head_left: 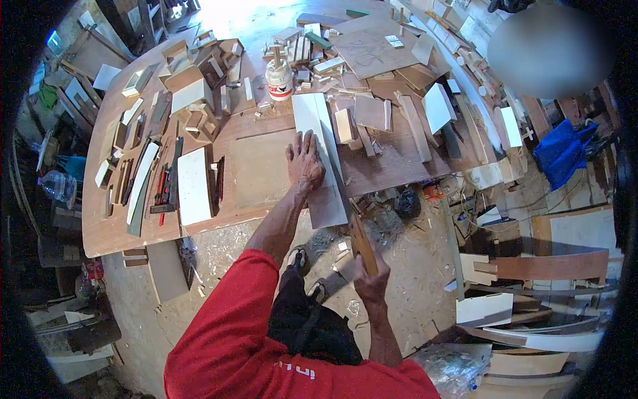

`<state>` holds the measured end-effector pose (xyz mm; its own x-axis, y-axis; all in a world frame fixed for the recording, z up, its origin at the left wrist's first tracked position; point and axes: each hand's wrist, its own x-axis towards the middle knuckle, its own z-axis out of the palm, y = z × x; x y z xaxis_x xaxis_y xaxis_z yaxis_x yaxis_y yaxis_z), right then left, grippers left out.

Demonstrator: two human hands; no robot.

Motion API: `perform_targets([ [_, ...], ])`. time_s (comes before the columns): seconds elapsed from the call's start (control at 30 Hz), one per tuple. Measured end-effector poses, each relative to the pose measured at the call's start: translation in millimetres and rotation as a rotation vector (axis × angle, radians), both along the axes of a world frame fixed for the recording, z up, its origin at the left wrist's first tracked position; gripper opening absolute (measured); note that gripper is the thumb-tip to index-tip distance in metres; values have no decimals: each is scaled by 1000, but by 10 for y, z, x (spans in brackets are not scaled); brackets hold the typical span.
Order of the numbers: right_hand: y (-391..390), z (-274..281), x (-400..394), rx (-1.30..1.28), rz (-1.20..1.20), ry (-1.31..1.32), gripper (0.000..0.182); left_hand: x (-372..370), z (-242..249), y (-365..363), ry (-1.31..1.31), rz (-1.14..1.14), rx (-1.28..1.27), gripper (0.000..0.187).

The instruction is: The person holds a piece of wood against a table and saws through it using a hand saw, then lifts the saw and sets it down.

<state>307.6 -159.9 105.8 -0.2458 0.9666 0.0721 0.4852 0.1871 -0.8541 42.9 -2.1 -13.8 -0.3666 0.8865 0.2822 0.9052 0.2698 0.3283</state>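
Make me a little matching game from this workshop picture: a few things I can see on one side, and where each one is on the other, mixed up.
Things:
1. left hand
2. right hand
3. white glue jar
4. blue cloth

Places:
A. far right, beyond the workbench
B. flat on the pale board
C. standing far back on the workbench
D. off the bench edge, gripping a wooden handle

Pairs: 1-B, 2-D, 3-C, 4-A

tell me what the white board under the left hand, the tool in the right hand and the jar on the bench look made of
White board: likely laminated or painted plywood, smooth white face. Tool in the right hand: brown wooden handle; its working end is unclear. Jar: seemingly white plastic, printed label. Left hand lies flat on the board.
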Motion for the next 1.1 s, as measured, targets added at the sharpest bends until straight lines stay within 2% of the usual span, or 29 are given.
perform_targets([
  [0.07,-179,-24,130,-53,-67,78,46,12,76,9,5,18,-46,77],
  [0.1,-194,37,124,-111,-82,27,42,27,98,-4,11,27,-92,76],
  [0.2,79,-15,-98,-66,-61,18,42,25,101,-27,-5,-16,-45,65],
  [0.23,158,-43,-155,-187,-45,7,41,17,103,-34,-1,-13,-46,65],
  [0.27,139,-61,-166,-187,-44,15,41,-5,113,-19,-8,-9,-76,65],
  [0.33,13,-39,-89,-36,-26,99,39,18,75,-11,-27,-10,-112,65],
  [0.37,-117,66,1,-135,-48,34,38,6,61,14,-1,-5,-105,69],
  [0.47,-316,91,158,-142,-114,62,38,6,97,-16,14,12,-98,68],
  [0.5,-241,-101,182,26,-78,-18,38,37,124,-16,10,7,-87,65],
  [0.53,-86,-57,89,34,-81,-16,38,40,130,15,12,5,-79,65],
  [0.6,154,20,-113,-298,-33,-66,37,39,132,-20,25,1,-68,64],
  [0.67,111,-58,-95,-281,-38,-13,37,24,164,0,29,-1,-67,63],
  [0.73,-137,-121,54,-37,-50,53,37,48,150,-3,17,2,-77,63],
  [0.87,-192,-71,71,-38,-86,68,37,27,61,-20,5,-1,-37,63],
  [0.9,-41,-239,29,11,-46,67,48,30,51,6,-1,4,-4,63],
  [0.93,16,-174,-17,13,-46,70,48,35,44,2,2,4,-1,63],
  [1.0,94,-36,-120,-99,-11,34,31,7,60,30,-10,1,-45,63],
  [1.1,-243,-111,107,-32,-37,38,32,21,58,19,62,25,-67,66],
])
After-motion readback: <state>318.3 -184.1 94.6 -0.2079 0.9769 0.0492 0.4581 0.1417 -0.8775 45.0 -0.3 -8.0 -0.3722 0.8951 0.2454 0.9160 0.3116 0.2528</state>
